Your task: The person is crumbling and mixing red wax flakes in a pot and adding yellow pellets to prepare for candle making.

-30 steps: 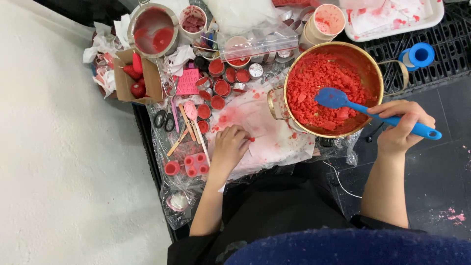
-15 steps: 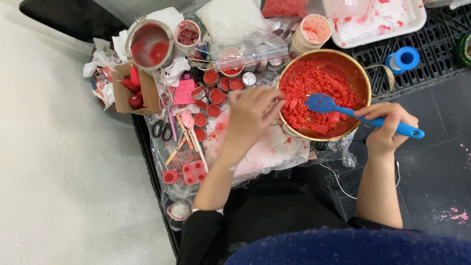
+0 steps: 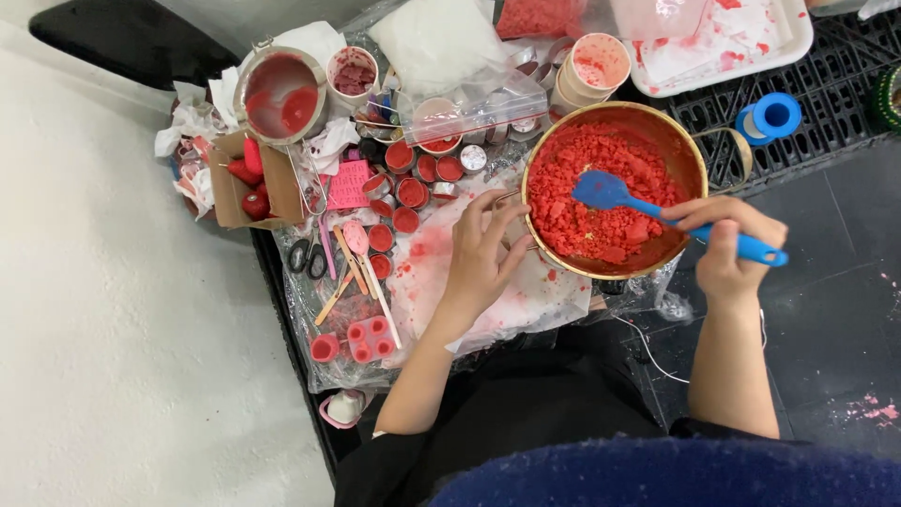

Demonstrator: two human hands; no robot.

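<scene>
A brass-coloured metal bowl (image 3: 610,111) holds a crumbly red mass (image 3: 601,160). My right hand (image 3: 727,249) grips the handle of a blue spatula (image 3: 601,191), whose blade lies on the red crumbs. My left hand (image 3: 481,253) is at the bowl's left rim, fingers curled against it by a thin wire handle. Under the bowl and this hand lies a red-stained plastic sheet (image 3: 441,272).
Left of the bowl are several small round tins of red filling (image 3: 413,188), scissors (image 3: 308,255), sticks, a pink mould (image 3: 368,338), a cardboard box of red pieces (image 3: 225,192) and a metal pot (image 3: 280,94). Behind are a stained white tray (image 3: 793,42), a paper cup (image 3: 596,61), and a blue tape roll (image 3: 770,117) on a black crate.
My left hand has lifted off the stained sheet and moved right to the bowl's rim. The spatula has shifted a little within the bowl.
</scene>
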